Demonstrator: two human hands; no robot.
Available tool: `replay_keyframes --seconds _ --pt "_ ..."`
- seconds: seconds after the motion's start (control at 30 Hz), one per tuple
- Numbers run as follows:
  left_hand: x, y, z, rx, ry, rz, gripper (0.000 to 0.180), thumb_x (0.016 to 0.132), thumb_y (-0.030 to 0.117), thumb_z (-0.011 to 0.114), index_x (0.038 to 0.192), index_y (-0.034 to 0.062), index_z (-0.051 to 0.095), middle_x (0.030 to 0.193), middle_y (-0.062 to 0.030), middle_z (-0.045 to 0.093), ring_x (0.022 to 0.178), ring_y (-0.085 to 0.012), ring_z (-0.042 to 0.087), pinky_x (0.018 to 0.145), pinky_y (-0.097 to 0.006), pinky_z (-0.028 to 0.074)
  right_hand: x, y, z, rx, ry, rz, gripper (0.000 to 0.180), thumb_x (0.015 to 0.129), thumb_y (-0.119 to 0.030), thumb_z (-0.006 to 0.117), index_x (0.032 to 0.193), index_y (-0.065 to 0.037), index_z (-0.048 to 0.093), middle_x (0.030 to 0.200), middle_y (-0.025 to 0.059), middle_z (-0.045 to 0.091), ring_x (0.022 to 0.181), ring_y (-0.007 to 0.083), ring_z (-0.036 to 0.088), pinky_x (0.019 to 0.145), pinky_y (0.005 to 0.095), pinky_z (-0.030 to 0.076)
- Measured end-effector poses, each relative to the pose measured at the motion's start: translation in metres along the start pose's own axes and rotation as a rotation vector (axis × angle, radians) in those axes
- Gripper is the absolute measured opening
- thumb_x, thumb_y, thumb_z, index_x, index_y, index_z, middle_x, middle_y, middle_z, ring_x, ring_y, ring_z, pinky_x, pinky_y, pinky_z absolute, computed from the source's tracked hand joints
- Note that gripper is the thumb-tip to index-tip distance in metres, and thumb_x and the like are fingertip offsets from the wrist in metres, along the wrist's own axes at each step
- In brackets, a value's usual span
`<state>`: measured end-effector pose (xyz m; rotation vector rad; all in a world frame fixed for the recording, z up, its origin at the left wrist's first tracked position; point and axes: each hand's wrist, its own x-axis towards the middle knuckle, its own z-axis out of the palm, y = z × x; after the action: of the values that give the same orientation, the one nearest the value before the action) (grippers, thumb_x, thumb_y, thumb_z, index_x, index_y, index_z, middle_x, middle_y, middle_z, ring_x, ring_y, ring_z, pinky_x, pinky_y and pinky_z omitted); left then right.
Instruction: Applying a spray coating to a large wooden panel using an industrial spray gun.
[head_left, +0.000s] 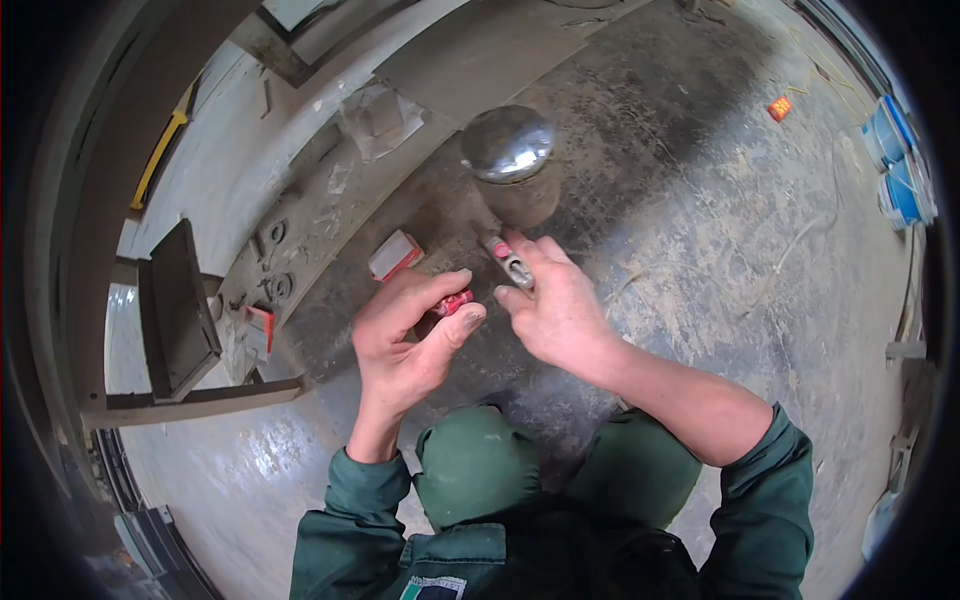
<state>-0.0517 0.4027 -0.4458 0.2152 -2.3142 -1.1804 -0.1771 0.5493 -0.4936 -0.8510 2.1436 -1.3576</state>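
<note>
My left hand [398, 330] is closed, with thumb and fingers pinching a small shiny red cylinder-like piece [453, 302]. Close beside it, my right hand [562, 305] grips a slim silver tool [513, 266] that has an oblong opening and a red spot near its far end. The tool's exact kind does not show, and part of it is hidden by my fingers. Just beyond my left hand lies a small red-and-white box [397, 255]. Farther out stands a mirror-like rounded metal dome [508, 145].
A raised ledge [340, 205] on the left carries a clear plastic bag [380, 122], dark rings [280, 286] and an orange-edged piece [259, 328]. A yellow bar [163, 145] leans farther left. Blue buckets [903, 195] and a small orange packet [779, 108] are on the right. Cables trail over the floor.
</note>
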Motion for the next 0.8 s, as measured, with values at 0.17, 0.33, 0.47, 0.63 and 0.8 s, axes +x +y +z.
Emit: replay_keyframes --seconds 0.17,0.33,0.47,0.63,0.8 --pt "0.023 0.028 0.016 0.227 -0.082 0.282 0.031 0.080 0.007 0.087 0.108 0.0023 0.077 0.075 -0.0068 0.065 0.062 -0.0174 0.062 0.057 -0.031 0.049 -0.001 0.000 -0.002 -0.041 -0.026 -0.049 0.058 0.090 -0.012 0.068 0.145 -0.004 0.049 0.128 0.0267 0.056 0.105 0.0527 0.065 0.092 0.0579 0.054" --pt "0.036 0.031 0.022 0.421 -0.251 0.330 0.026 0.080 0.013 0.083 0.105 0.0089 0.075 0.079 -0.0060 0.063 0.064 -0.0236 0.063 0.056 -0.035 0.049 -0.006 0.005 0.000 -0.056 0.034 -0.120 0.059 0.089 -0.011 0.068 0.144 -0.003 0.050 0.130 0.0274 0.055 0.105 0.0539 0.065 0.093 0.0588 0.054" --pt "0.041 0.038 0.020 0.533 -0.340 0.314 0.032 0.080 0.014 0.082 0.110 0.0105 0.073 0.084 -0.0055 0.064 0.068 -0.0250 0.064 0.058 -0.037 0.050 -0.005 0.001 -0.003 -0.107 -0.004 -0.084 0.057 0.089 -0.011 0.068 0.143 -0.001 0.051 0.131 0.0277 0.055 0.106 0.0526 0.065 0.093 0.0584 0.054" --pt "0.040 0.037 0.015 0.328 -0.397 0.080 0.054 0.079 0.013 0.084 0.130 0.0114 0.070 0.089 -0.0072 0.065 0.068 -0.0239 0.062 0.059 -0.035 0.050 -0.005 0.002 -0.007 -0.111 -0.080 -0.021 0.057 0.090 -0.009 0.067 0.144 -0.001 0.051 0.130 0.0273 0.055 0.106 0.0522 0.065 0.093 0.0575 0.055" --pt "0.014 -0.006 -0.006 0.017 -0.150 -0.263 0.048 0.084 0.012 0.086 0.128 0.0023 0.071 0.086 0.0034 0.063 0.076 -0.0045 0.054 0.063 -0.021 0.043 -0.006 -0.003 -0.009 -0.069 0.008 -0.040 0.059 0.091 -0.008 0.066 0.148 -0.002 0.049 0.127 0.0250 0.057 0.106 0.0494 0.066 0.094 0.0549 0.054"
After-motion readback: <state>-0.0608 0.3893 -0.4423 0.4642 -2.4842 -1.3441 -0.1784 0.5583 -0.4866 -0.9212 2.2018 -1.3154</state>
